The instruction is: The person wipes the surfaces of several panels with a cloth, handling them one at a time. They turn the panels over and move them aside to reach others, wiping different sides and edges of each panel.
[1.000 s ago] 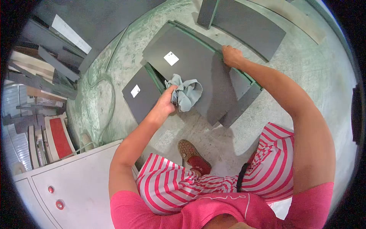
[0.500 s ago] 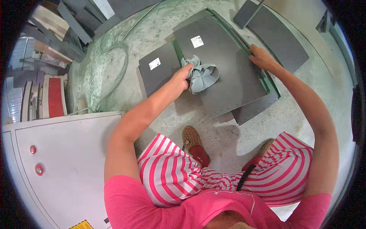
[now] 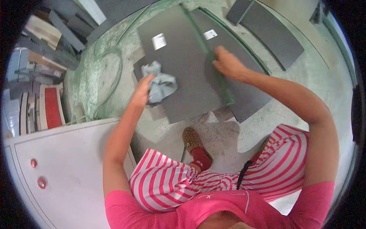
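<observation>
A large dark grey panel (image 3: 187, 65) with a white label and a green right edge spans between my hands. My left hand (image 3: 144, 91) is closed on a crumpled grey-blue cloth (image 3: 163, 86) at the panel's left side. On the green edge, my right hand (image 3: 228, 65) is closed round the panel's right side. Beneath and to the right lies another dark panel (image 3: 246, 86) with its own white label (image 3: 210, 34). Part of that lower panel is hidden by the upper one and by my right hand.
A white cabinet (image 3: 76, 160) with two red round fittings stands at the lower left. Stacked boards (image 3: 53, 103) lean at the far left. A hose (image 3: 121, 65) runs over the floor. Another dark panel (image 3: 272, 34) lies at the upper right.
Both hands have moved left with the top panel and the cloth. The panel beneath, with its white label, now shows on the right.
</observation>
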The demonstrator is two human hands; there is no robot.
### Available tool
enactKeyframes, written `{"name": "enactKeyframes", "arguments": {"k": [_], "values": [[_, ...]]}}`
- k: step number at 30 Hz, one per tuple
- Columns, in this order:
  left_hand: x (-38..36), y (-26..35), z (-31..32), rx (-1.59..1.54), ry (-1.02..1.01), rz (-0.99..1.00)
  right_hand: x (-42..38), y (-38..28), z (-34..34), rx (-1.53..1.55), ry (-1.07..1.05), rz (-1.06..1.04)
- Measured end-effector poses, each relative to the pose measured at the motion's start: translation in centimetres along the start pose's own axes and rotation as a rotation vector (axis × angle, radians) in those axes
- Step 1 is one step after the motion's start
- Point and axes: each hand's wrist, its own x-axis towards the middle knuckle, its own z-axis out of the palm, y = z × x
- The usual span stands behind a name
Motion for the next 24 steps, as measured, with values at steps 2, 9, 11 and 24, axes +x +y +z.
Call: {"name": "enactKeyframes", "arguments": {"k": [2, 9, 11, 24], "values": [[-1.0, 0.4, -2.5, 0.037, 0.010, 0.029, 1.2, -1.4, 2.4, 0.053, -0.090, 0.040], [-3.0, -1.3, -9.7, 0.133, 0.313, -0.075, 4.8, -5.5, 9.3, 0.223, -0.237, 0.168], [-2.9, -2.0, -10.7, 0.120, 0.362, -0.108, 5.3, -5.5, 11.2, 0.190, -0.235, 0.145], [-2.1, -1.6, -10.5, 0.280, 0.268, -0.118, 6.1, -7.3, 11.5, 0.036, -0.334, 0.286]]}}
